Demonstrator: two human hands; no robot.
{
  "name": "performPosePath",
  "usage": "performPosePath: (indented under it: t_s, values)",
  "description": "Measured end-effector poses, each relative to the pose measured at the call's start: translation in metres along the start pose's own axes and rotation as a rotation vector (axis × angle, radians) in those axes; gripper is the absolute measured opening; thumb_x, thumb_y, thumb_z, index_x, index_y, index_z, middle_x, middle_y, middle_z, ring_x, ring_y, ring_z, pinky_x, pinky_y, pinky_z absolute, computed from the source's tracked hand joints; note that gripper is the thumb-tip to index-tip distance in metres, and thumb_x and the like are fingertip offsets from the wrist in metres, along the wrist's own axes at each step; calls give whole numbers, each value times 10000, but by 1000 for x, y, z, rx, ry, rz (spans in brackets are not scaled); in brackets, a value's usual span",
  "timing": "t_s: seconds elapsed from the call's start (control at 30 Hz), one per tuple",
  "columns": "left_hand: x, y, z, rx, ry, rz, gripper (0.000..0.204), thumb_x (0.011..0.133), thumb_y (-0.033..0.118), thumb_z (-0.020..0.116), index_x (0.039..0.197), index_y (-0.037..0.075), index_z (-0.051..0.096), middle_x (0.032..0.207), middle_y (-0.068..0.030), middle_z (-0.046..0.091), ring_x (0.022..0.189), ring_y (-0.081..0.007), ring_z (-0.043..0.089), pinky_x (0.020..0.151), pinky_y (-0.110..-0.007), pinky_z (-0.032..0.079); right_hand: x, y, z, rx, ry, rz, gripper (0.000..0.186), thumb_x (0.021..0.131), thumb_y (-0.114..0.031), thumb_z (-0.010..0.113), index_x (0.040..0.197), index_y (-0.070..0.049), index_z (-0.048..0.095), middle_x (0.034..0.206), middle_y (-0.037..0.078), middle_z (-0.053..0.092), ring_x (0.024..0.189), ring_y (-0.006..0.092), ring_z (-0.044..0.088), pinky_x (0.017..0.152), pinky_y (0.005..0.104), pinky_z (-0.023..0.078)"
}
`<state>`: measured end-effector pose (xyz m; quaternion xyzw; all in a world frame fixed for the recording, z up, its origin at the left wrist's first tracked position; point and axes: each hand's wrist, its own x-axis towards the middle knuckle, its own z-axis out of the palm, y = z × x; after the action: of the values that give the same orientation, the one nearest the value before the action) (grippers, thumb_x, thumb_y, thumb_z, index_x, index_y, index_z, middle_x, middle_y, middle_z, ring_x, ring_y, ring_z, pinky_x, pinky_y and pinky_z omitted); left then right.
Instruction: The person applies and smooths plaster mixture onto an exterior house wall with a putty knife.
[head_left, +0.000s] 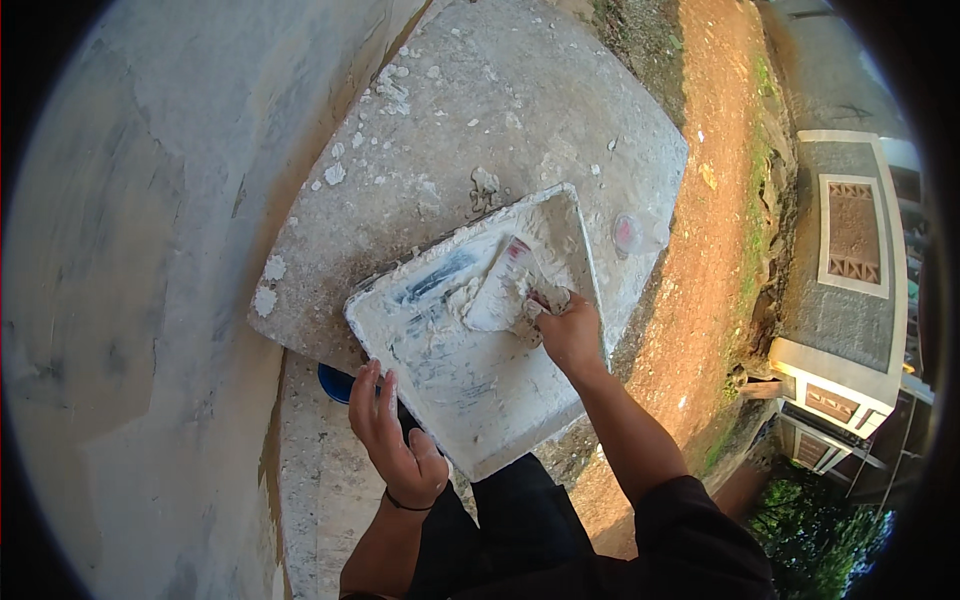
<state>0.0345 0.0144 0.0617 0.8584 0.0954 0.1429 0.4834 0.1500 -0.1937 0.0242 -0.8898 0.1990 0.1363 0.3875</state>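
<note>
A rectangular tray (470, 455) smeared with white plaster paste lies tilted across the picture in front of me. My right hand (572, 335) is closed round the paste-caked handle of a putty knife (497, 290). The knife's wide blade rests among lumps of wet paste (465, 300) inside the tray. At the tray's near left edge is my left hand (405, 450), its fingers stretched out and thumb apart, with white paste on the fingertips. Whether those fingers touch the rim I cannot tell.
A plastered wall (90, 330) rises at the left. The tray lies over a concrete slab (540, 110) spotted with dried paste. A clear plastic cup (640, 235) stands right of the tray. Part of a blue container (336, 384) shows below it. A dirt path (720, 200) runs beyond.
</note>
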Motion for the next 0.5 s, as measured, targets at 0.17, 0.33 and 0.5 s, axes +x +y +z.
performPosePath:
  t_s: [0.17,0.33,0.5]
  values:
    - [6,0,-9,35,-51,29,622,661,41,348,1262,-115,379,1309,-274,390,1244,-401,358,1052,-489,264,-7,-6,-1,-220,5,-100,299,673,-68,623,956,26,632,771,219,644,710,327,647,656,366,502]
    - [9,0,-17,5,-56,34,628,649,42,342,1254,-118,386,1304,-281,391,1240,-400,363,1051,-492,265,-18,-12,2,-345,-51,-30,268,659,-102,645,889,35,640,756,228,638,725,354,644,667,372,511]
    - [11,2,-24,2,-81,51,635,635,34,340,1250,-121,387,1302,-283,390,1237,-404,363,1051,-495,264,-19,-13,-4,-361,-115,72,275,643,-143,673,828,59,644,735,224,643,707,332,655,654,362,519]
